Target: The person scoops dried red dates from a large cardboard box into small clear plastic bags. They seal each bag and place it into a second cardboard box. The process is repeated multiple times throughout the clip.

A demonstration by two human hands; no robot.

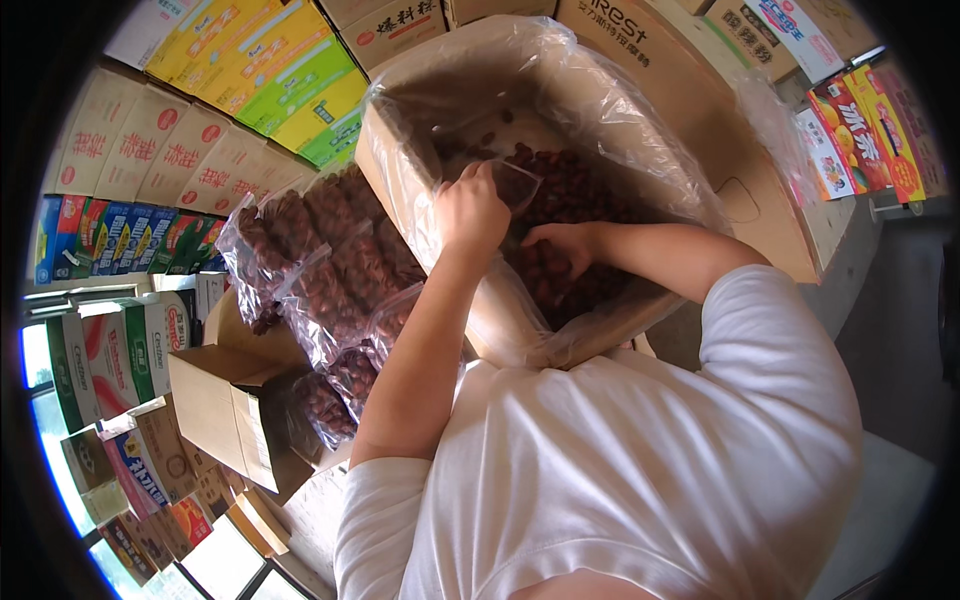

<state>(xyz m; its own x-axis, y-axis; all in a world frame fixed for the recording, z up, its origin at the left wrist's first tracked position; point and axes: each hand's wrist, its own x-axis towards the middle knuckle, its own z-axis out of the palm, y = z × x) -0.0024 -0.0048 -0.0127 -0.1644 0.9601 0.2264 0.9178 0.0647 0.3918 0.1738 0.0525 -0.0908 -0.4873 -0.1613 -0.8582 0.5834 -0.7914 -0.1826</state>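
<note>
A large cardboard box (pixel 409 195) lined with clear plastic film (pixel 630 112) stands before me, with loose dried red dates (pixel 570 187) inside. My left hand (pixel 472 206) is above the box's left side, its fingers closed on the rim of a clear plastic bag (pixel 519 186). How much that bag contains is hard to see. Deeper in the box, my right hand (pixel 566 246) reaches into the dates with its thumb apart from curled fingers. Dates show between thumb and fingers, but whether any are gripped is unclear.
Filled clear bags of dates (pixel 322 292) are piled left of the box. An opened carton (pixel 217 412) stands beside them. Stacked cartons (pixel 135 142) line the left and far sides. A large flat carton (pixel 750 180) and colourful drink boxes (pixel 862 135) are on the right.
</note>
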